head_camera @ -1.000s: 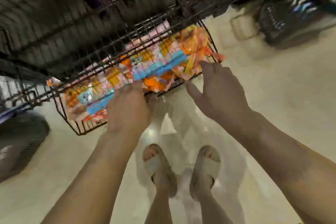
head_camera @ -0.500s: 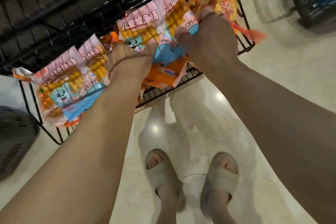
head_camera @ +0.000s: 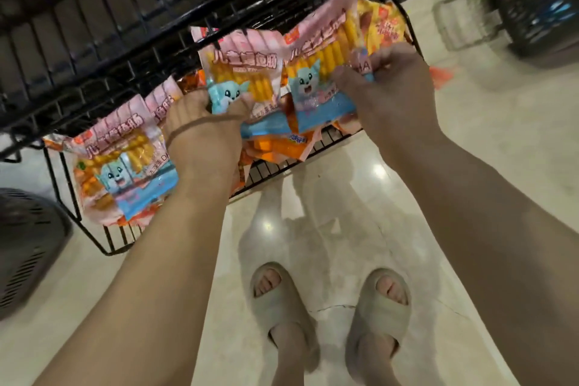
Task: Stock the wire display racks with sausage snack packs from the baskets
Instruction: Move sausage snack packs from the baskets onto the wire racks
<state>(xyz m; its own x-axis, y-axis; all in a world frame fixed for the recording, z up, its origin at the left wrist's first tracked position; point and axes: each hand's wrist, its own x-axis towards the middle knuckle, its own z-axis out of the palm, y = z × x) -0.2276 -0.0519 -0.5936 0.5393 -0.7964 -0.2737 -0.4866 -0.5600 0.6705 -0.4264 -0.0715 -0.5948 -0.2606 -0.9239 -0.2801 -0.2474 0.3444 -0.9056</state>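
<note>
Looks like the arranging step: stands packs up inside the wire rack (head_camera: 62, 194) across the upper middle of the frame. Grips one sausage pack (head_camera: 241, 69) by its lower edge with the left hand (head_camera: 200, 135), centre left; pinches a second pack (head_camera: 316, 72) with the right hand (head_camera: 398, 91), centre right. Next, probably calls for seating both upright beside the third pack (head_camera: 125, 163) at lower left, then letting go

Wire rack (head_camera: 275, 171) ahead over the floor, left-end pack (head_camera: 122, 160) lying in it, left hand (head_camera: 200, 131) gripping middle pack (head_camera: 241, 72), right hand (head_camera: 391, 88) pinching right pack (head_camera: 319, 72) beside it, near basket (head_camera: 28, 244) on floor left, far basket (head_camera: 539, 9) behind right
</note>
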